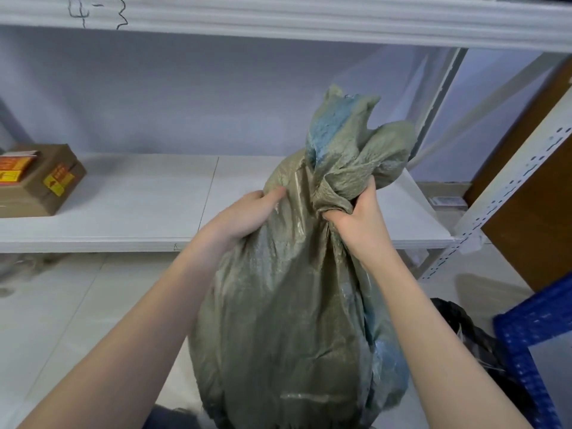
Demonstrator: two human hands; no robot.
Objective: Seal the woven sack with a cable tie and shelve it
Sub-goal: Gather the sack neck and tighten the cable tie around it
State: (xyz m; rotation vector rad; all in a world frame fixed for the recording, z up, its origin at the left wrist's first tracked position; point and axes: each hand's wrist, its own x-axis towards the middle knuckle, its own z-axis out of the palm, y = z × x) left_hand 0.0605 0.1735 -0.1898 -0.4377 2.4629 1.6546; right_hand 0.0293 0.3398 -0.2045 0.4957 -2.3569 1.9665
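Note:
A full olive-green woven sack (284, 320) with a blue patch near its mouth fills the middle of the view, held up in front of a white shelf (139, 209). My right hand (356, 218) is clenched around the gathered neck, and the loose mouth flares above it. My left hand (247, 215) grips the fabric on the sack's upper left side. No cable tie shows; the neck under my right hand is hidden.
A brown cardboard box (40, 181) with yellow stickers sits at the shelf's left end. A white perforated upright (501, 193) stands at right, with a blue rack (535, 335), a black bag (470, 332) and a brown panel (532, 181) nearby. An upper shelf beam (278, 20) runs overhead.

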